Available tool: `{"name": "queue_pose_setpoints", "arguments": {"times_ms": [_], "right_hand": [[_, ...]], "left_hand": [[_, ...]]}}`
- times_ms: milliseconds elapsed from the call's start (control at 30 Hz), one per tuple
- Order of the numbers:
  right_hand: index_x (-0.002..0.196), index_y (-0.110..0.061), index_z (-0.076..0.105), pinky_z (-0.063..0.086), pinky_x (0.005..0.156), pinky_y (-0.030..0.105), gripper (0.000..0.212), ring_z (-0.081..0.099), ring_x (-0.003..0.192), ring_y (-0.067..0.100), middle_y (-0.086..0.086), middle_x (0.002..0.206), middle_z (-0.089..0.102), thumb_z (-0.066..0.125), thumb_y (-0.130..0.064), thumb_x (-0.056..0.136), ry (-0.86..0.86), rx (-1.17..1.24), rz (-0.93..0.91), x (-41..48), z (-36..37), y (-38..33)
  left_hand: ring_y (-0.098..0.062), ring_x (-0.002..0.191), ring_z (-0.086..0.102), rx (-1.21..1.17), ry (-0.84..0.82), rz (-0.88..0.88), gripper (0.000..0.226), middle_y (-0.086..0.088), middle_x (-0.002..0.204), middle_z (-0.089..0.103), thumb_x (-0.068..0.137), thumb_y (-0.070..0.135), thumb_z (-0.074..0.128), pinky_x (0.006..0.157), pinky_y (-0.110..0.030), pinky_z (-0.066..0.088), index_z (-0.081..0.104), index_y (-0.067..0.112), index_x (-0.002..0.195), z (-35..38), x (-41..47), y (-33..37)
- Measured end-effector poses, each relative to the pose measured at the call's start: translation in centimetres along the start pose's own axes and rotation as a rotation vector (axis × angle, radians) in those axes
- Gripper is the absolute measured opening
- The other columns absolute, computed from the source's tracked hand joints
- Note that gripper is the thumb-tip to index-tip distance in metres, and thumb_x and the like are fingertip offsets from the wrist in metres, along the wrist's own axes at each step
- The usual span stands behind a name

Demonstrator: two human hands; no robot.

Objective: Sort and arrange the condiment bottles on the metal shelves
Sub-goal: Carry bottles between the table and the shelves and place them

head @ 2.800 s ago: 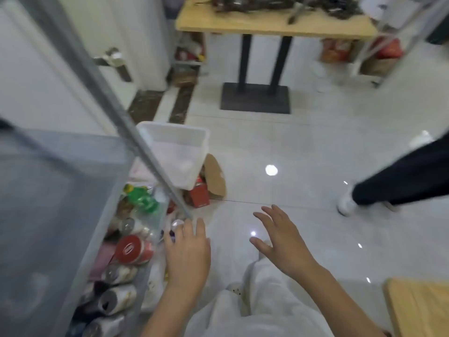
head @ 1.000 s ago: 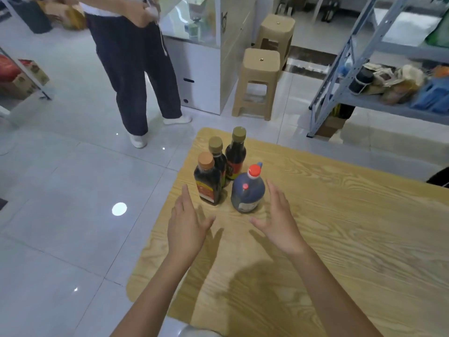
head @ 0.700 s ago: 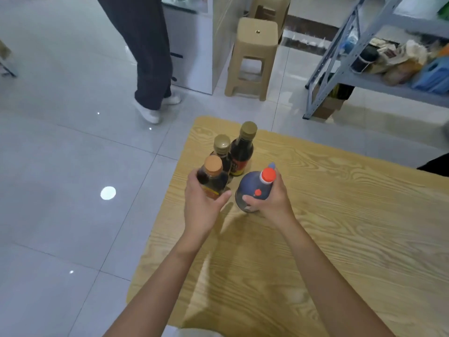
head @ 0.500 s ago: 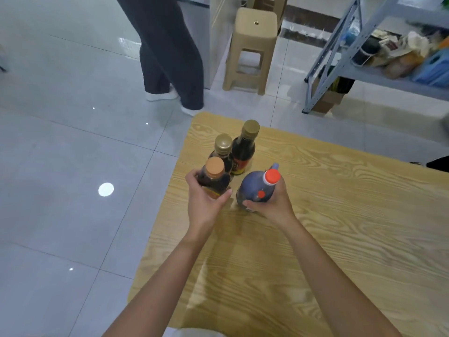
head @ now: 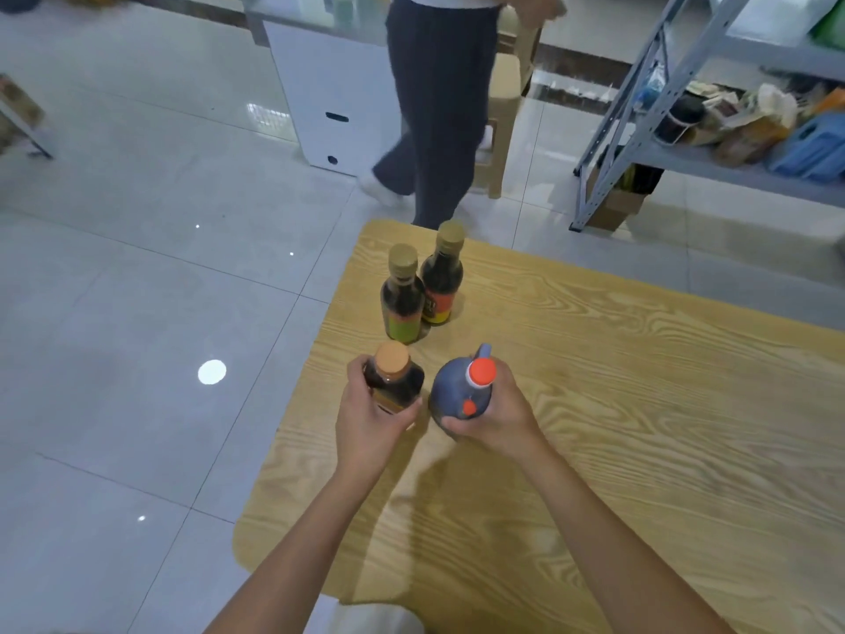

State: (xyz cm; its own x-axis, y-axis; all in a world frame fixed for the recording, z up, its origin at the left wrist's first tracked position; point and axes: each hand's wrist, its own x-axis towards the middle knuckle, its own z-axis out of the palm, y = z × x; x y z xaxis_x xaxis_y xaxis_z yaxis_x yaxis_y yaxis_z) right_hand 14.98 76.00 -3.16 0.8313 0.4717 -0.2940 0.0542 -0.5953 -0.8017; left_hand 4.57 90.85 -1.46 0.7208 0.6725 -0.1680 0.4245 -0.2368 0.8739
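Pale wooden table (head: 640,404), bold grain, rounded near corner. Stands on glossy grey floor tiles (head: 114,313), with a round spot of reflected light (head: 211,372) off to its left. Just past the far edge, a person in dark wide trousers (head: 439,107) and a white shoe (head: 382,192), seen from the waist down, mid-stride. Hides part of a beige plastic stool (head: 507,84). Farther back, a white cabinet (head: 334,84) with two dark slots in its side. Off right, on the floor, a brown cardboard box (head: 615,208).

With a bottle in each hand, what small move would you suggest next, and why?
Probably carry both toward the metal shelf: the left hand grips the orange-capped bottle and the right hand the red-capped jug, both apart from the two gold-capped bottles on the table.
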Motion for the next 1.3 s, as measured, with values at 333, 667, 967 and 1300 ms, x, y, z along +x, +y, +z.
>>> {"name": "queue_pose_setpoints", "arguments": {"times_ms": [333, 667, 967, 1300], "right_hand": [[0.123, -0.043, 0.030, 0.047, 0.090, 0.030, 0.092, 0.048, 0.116, 0.011, -0.009, 0.125, 0.043, 0.078, -0.044, 0.045, -0.249, -0.032, -0.155, -9.4, 0.2, 3.6], [0.109, -0.048, 0.040, 0.051, 0.080, 0.030, 0.077, 0.058, 0.100, 0.004, -0.019, 0.112, 0.056, 0.076, -0.044, 0.041, -0.406, -0.081, -0.242, -16.6, 2.2, 3.4], [0.099, -0.044, 0.046, 0.053, 0.076, 0.028, 0.065, 0.061, 0.089, 0.000, -0.019, 0.097, 0.061, 0.085, -0.024, 0.051, -0.656, -0.134, -0.400, -22.0, 8.0, -3.0], [0.106, -0.042, 0.044, 0.052, 0.070, 0.022, 0.067, 0.059, 0.088, -0.001, -0.025, 0.098, 0.058, 0.083, -0.032, 0.053, -0.910, -0.177, -0.862, -31.7, 21.0, -20.1]], "left_hand": [[-0.008, 0.095, 0.056, -0.021, 0.129, -0.097, 0.071, 0.009, 0.105, 0.061, 0.064, 0.023, 0.084, 0.071, -0.009, 0.039, 0.035, 0.032, 0.114, 1.1, -11.5, -1.3], [-0.014, 0.095, 0.060, -0.063, 0.390, -0.274, 0.068, 0.010, 0.101, 0.062, 0.059, 0.032, 0.084, 0.078, -0.031, 0.050, 0.044, 0.029, 0.114, -1.8, -22.3, -3.3], [-0.018, 0.095, 0.062, -0.064, 0.701, -0.356, 0.060, 0.006, 0.100, 0.067, 0.060, 0.035, 0.085, 0.076, -0.030, 0.049, 0.048, 0.030, 0.106, -11.6, -30.6, -4.8], [-0.011, 0.086, 0.061, 0.087, 1.074, -0.379, 0.056, 0.022, 0.087, 0.059, 0.061, 0.047, 0.082, 0.070, -0.022, 0.047, 0.047, 0.033, 0.103, -29.5, -43.2, -4.6]]}}
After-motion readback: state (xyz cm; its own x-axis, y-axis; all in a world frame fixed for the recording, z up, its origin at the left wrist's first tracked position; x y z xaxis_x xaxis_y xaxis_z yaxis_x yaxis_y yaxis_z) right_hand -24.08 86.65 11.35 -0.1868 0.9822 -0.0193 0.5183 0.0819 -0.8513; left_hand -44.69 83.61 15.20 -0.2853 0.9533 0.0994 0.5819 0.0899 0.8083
